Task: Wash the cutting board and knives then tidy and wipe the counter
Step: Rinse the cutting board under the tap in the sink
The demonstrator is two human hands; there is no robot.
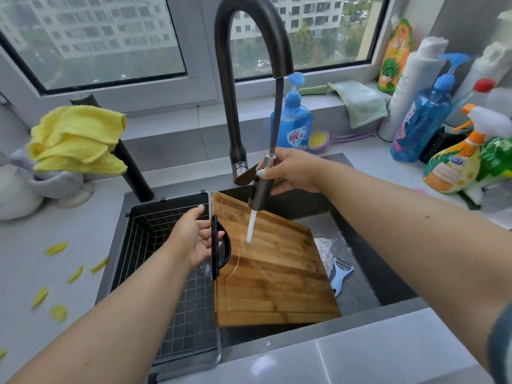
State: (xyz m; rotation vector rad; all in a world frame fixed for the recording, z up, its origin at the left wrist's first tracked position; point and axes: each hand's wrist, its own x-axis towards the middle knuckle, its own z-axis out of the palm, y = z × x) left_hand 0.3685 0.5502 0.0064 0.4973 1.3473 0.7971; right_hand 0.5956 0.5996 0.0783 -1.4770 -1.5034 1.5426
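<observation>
The cutting board [273, 261] stands tilted in the sink [357, 295], its left edge raised against the wire basket [166, 273], presumably so rinse water drains off its face. The left hand [194, 239] steadies it at the black handle [219, 246]: fingers [214, 236] curl loosely onto the handle, not fully clenched. The right hand [288, 173] grips the pulled-out spray head [259, 189], fingers wrapped round it, aiming the stream [250, 227] at the board's upper middle. A peeler [339, 275] lies in the basin just beside the board. No knives are identifiable. Yellow peelings [56, 275] lie on the table [41, 273]; a yellow cloth [77, 138] hangs nearby, unused.
</observation>
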